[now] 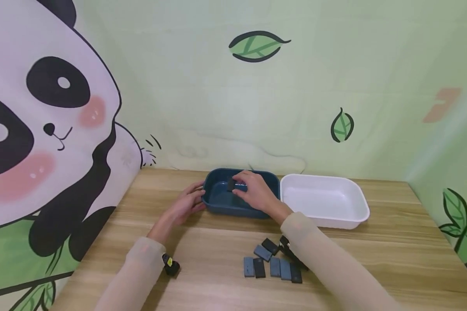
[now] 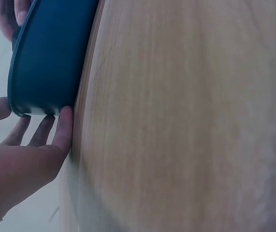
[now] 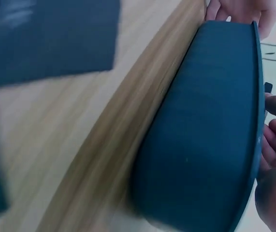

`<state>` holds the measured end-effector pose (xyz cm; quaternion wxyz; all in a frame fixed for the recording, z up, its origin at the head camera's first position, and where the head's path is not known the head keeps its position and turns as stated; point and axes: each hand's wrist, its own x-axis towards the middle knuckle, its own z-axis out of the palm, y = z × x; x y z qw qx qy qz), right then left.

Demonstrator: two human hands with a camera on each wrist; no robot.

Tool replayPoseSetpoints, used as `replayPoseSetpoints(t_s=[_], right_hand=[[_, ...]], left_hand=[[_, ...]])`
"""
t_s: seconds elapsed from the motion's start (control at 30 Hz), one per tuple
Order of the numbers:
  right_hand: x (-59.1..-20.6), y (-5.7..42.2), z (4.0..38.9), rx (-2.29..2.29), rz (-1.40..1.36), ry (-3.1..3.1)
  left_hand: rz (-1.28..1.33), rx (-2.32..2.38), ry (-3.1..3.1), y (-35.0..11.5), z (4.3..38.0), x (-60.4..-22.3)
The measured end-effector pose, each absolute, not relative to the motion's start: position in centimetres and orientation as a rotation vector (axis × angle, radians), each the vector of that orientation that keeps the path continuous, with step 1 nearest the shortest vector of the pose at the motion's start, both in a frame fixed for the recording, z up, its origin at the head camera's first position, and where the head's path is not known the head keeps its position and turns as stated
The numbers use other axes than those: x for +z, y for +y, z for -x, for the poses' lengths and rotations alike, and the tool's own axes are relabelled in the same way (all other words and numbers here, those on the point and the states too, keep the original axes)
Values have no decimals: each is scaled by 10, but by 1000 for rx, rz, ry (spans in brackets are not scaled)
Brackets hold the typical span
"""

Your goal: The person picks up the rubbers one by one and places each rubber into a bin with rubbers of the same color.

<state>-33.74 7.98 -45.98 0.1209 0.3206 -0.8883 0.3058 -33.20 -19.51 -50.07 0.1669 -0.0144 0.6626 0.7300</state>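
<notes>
My right hand (image 1: 255, 190) pinches a small flat black block (image 1: 231, 185) between thumb and fingers, held within the dark blue bin (image 1: 241, 212). In the right wrist view the bin's outer wall (image 3: 196, 130) hides most of the block, and only a dark corner (image 3: 268, 87) shows above the rim. My left hand (image 1: 187, 202) touches the bin's left end; the left wrist view shows its spread fingertips (image 2: 65, 113) against that end wall. On the table in front lie several flat rectangular blocks, some blue-grey (image 1: 248, 267) and some black (image 1: 259, 268).
A white bin (image 1: 359, 216) stands immediately right of the blue one, their ends nearly touching. Both are on a wood-grain table (image 1: 210, 255) near its back edge. Behind rises a backdrop (image 1: 202, 86) printed with a panda and leaves. My right sleeve (image 1: 327, 255) passes beside the loose blocks.
</notes>
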Motion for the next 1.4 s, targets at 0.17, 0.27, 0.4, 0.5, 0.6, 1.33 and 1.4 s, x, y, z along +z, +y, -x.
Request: replayPoseSetpoints(t_s=[0.17,0.27,0.4,0.5,0.6,1.33,1.4], right_hand=[[-466,64,351,890,-878,-2649],[-469,59,357,889,-841,-2692],[-475,55,365,888,-783,-2743],[-478,54,370,890,-751,-2768],[-480,53,372,895,-734,-2801],[-496,47,379,885,-652,-2908],[-497,49,381,901,-631,-2916]], left_hand=[[50,2101,1882,-196,328,-506],[28,2113,1889,-195,328,-509],[21,2110,1897,-195,328,-507],[10,2106,1894,-195,329,-505],[9,2109,1884,-194,332,-504],[-56,2077,1852,-199,327,-505],[-60,2073,1856,-197,329,-505]])
